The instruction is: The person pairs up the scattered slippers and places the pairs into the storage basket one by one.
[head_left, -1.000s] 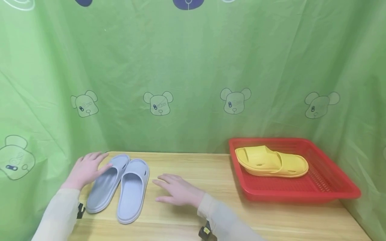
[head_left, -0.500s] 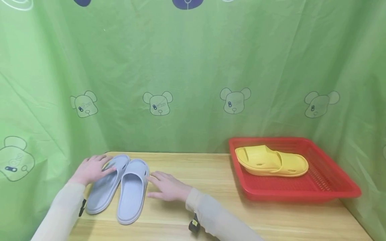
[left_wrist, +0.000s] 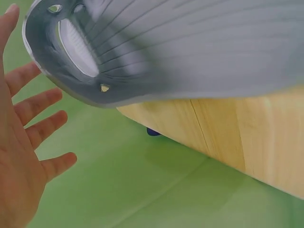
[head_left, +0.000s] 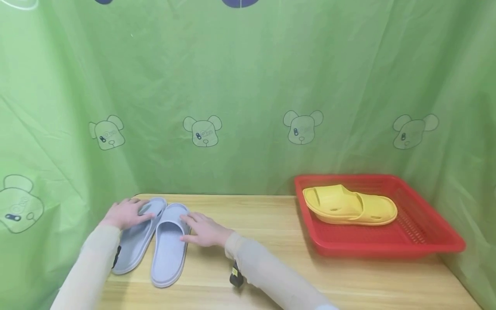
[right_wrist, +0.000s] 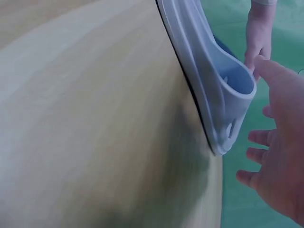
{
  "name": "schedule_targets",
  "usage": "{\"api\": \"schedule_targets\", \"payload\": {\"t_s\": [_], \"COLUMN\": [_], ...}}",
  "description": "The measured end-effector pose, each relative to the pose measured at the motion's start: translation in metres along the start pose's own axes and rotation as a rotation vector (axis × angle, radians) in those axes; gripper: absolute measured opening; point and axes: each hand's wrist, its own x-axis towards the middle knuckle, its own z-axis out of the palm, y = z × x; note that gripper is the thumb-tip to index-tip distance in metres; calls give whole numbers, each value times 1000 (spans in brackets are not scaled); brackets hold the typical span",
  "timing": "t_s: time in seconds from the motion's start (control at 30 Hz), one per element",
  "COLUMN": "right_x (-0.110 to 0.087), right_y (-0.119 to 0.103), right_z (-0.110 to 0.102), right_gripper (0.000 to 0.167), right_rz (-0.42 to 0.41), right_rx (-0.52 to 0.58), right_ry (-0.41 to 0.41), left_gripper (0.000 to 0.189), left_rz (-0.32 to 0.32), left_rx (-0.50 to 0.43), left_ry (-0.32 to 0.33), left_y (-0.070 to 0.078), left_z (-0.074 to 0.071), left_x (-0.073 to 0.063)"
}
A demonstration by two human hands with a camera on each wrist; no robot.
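Note:
Two grey-blue slippers lie side by side on the table, toes pointing away from me. Over the outer edge of the left slipper (head_left: 133,247) reaches my left hand (head_left: 125,214), fingers spread and thumb across its strap. In the left wrist view the loose fingers (left_wrist: 40,104) are beside that slipper's toe end (left_wrist: 190,47). My right hand (head_left: 207,230) comes in from the right, its fingertips overlapping the strap of the right slipper (head_left: 167,262). The right wrist view has its fingers (right_wrist: 259,154) apart from this slipper (right_wrist: 209,71), with the thumb near the strap's rim.
A red plastic basket (head_left: 372,248) stands at the right of the wooden table (head_left: 248,211). Inside it lie yellow slippers (head_left: 345,206), pressed together. Behind and at both sides hangs a green curtain (head_left: 248,86) printed with bear heads.
My right hand has moved left, from beside the right slipper to over its strap. My left hand has shifted right over the left slipper. The slippers have stayed in place.

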Motion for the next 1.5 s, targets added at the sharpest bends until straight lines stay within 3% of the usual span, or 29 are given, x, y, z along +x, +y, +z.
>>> {"api": "schedule_targets", "payload": {"t_s": [0.47,0.77,0.97,1.2,1.5], "right_x": [29,36,44,48,49], "right_y": [14,16,20,27,26], "right_z": [23,21,21,20,19], "right_gripper": [78,77,78,79,80], "right_rz": [101,138,96,50,41], "right_rx": [231,323,320,455,433], "right_ry": [-16,-27,-17,-6,36], "left_gripper": [82,83,86,83,87], "left_rz": [-86,-133,-103,-83,-91], "left_rx": [-85,-177,-222,-249,-261], "left_ry": [-119,-204,-188,-198,-223], "left_y": [-1,6,2,6,6], "left_z": [5,7,15,15,10], "left_x": [11,14,21,19,15]}}
